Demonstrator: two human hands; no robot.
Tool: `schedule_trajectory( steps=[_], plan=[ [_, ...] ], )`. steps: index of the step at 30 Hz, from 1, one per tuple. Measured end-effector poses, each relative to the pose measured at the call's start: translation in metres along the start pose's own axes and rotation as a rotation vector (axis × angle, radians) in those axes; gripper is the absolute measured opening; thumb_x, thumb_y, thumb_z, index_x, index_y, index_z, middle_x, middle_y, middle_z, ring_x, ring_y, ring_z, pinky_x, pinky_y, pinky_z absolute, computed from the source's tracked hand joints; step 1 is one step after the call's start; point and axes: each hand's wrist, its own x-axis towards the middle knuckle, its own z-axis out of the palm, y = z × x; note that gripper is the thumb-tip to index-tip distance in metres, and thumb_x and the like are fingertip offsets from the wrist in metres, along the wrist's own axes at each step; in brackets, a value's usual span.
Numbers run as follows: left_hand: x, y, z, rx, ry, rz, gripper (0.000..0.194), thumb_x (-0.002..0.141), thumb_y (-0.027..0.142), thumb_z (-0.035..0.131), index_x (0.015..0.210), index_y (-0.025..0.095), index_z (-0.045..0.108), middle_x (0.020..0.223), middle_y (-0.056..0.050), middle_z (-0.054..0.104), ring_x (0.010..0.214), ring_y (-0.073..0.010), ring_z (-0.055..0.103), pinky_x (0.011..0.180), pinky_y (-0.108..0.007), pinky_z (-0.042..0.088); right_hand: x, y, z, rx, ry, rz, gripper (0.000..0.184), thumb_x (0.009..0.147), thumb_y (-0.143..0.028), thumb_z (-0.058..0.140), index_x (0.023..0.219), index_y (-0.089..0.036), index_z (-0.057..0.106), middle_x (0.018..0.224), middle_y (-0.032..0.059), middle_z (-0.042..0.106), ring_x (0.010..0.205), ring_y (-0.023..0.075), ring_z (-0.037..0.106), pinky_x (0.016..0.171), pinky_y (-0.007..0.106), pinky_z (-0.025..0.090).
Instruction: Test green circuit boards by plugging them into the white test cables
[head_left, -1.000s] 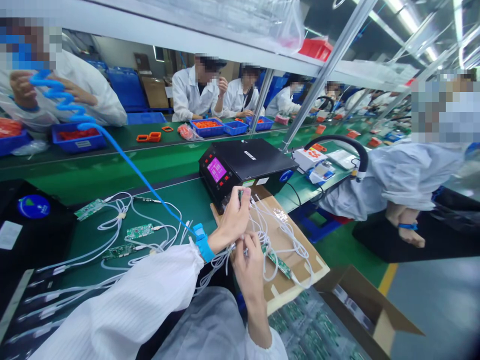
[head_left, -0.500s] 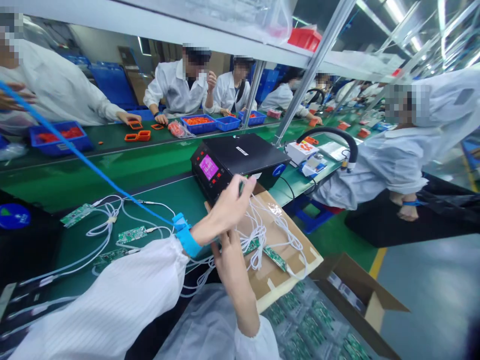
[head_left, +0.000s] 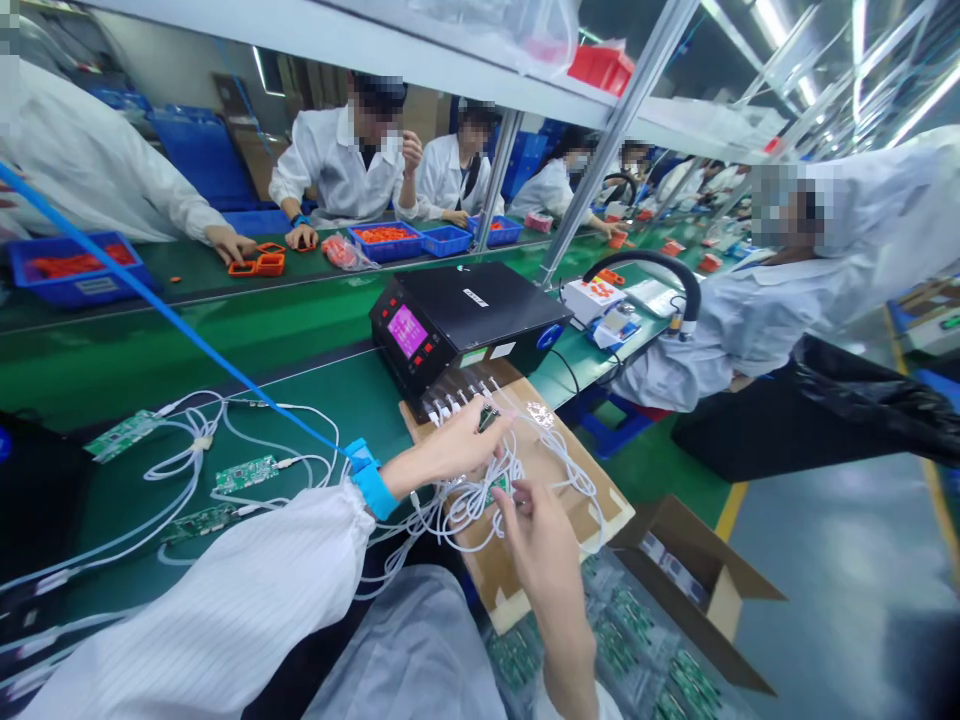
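Observation:
My left hand (head_left: 469,437), with a blue strap at the wrist, is closed over the cardboard around a small circuit board (head_left: 488,414), mostly hidden by the fingers. My right hand (head_left: 546,535) is closer to me, its thumb and fingers pinched at a green circuit board (head_left: 497,488) among the white cables (head_left: 465,515); the fingers hide much of their grip. Beneath both hands lies a cardboard sheet (head_left: 510,585). White plugs (head_left: 450,405) line the front of a black tester box (head_left: 480,300) with a lit pink screen.
Several wired circuit boards (head_left: 246,474) lie on the green bench at left. A blue cord (head_left: 172,325) runs to my wrist strap. Bagged boards (head_left: 622,620) and an open carton (head_left: 697,580) are at lower right. Co-workers sit across the belt and at right.
My left hand has come down from the tester box, uncovering the plugs. My right hand has moved right, from beneath the left hand to the boards on the cardboard. The view has shifted slightly.

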Motion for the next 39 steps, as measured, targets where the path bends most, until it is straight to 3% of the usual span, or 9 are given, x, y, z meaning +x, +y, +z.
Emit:
schedule_trajectory(
  steps=[4,6,11,16,26,31,35,39],
  plan=[
    [0.0,-0.01,0.018,0.058,-0.139,-0.003,0.041,0.097,0.057,0.056,0.113,0.019,0.053,0.078,0.0,0.066,0.054,-0.0122,0.055,0.053,-0.025,0.042,0.011,0.015,0.01,0.135,-0.099,0.118,0.058,0.091,-0.074,0.053,0.096,-0.02,0.074,0.078,0.011,0.077,0.07,0.0288,0.072,0.068,0.039,0.052],
    [0.0,-0.018,0.025,0.142,-0.17,0.018,0.037,0.099,0.053,0.054,0.113,0.019,0.054,0.082,-0.001,0.067,0.059,-0.014,0.057,0.057,-0.027,0.043,0.011,0.016,0.006,0.223,-0.084,0.154,0.055,0.093,-0.071,0.053,0.095,-0.02,0.073,0.08,0.0111,0.077,0.069,0.0265,0.071,0.067,0.037,0.052],
    [-0.002,-0.031,0.03,0.279,-0.074,0.056,0.026,0.102,0.045,0.049,0.103,0.021,0.057,0.094,-0.004,0.069,0.085,-0.0208,0.064,0.076,-0.032,0.045,0.007,0.02,-0.005,0.417,0.02,0.259,0.05,0.09,-0.07,0.06,0.094,-0.021,0.067,0.091,0.0113,0.077,0.079,0.0252,0.072,0.072,0.037,0.056],
    [-0.006,-0.024,0.024,0.329,-0.043,0.095,0.025,0.103,0.045,0.048,0.105,0.022,0.057,0.089,-0.003,0.068,0.081,-0.0214,0.063,0.074,-0.033,0.042,0.002,0.018,-0.003,0.64,0.046,0.316,0.041,0.092,-0.063,0.06,0.096,-0.022,0.06,0.099,0.0103,0.077,0.091,0.0252,0.074,0.09,0.042,0.058],
    [-0.005,-0.02,0.018,0.46,0.015,0.205,0.028,0.103,0.044,0.05,0.113,0.021,0.063,0.091,-0.007,0.072,0.086,-0.0273,0.068,0.078,-0.036,0.046,-0.003,0.017,-0.014,0.674,0.163,0.301,0.026,0.094,-0.044,0.052,0.086,-0.022,0.062,0.091,0.0067,0.074,0.092,0.0244,0.071,0.088,0.038,0.054],
    [-0.009,-0.013,0.02,0.584,-0.058,0.257,0.029,0.095,0.043,0.066,0.112,0.02,0.064,0.091,-0.006,0.071,0.087,-0.0271,0.068,0.076,-0.035,0.045,-0.005,0.022,-0.018,0.639,0.294,0.248,0.028,0.097,-0.042,0.051,0.085,-0.021,0.063,0.086,0.0042,0.069,0.089,0.0221,0.067,0.085,0.035,0.051],
    [-0.008,-0.009,0.03,0.334,-0.027,0.173,0.039,0.094,0.057,0.064,0.09,0.019,0.062,0.086,-0.003,0.068,0.08,-0.0204,0.063,0.073,-0.032,0.045,-0.007,0.017,-0.018,0.72,0.272,0.228,0.028,0.099,-0.046,0.056,0.087,-0.021,0.061,0.085,0.0023,0.067,0.085,0.0209,0.066,0.083,0.034,0.051],
    [-0.008,-0.013,0.043,0.088,-0.069,0.075,0.049,0.094,0.067,0.058,0.094,0.019,0.06,0.079,-0.001,0.065,0.073,-0.0171,0.06,0.066,-0.029,0.045,-0.006,0.004,-0.012,0.886,0.171,0.249,0.026,0.1,-0.047,0.058,0.092,-0.022,0.06,0.088,0.0018,0.066,0.083,0.0194,0.066,0.083,0.034,0.052]
  ],
)
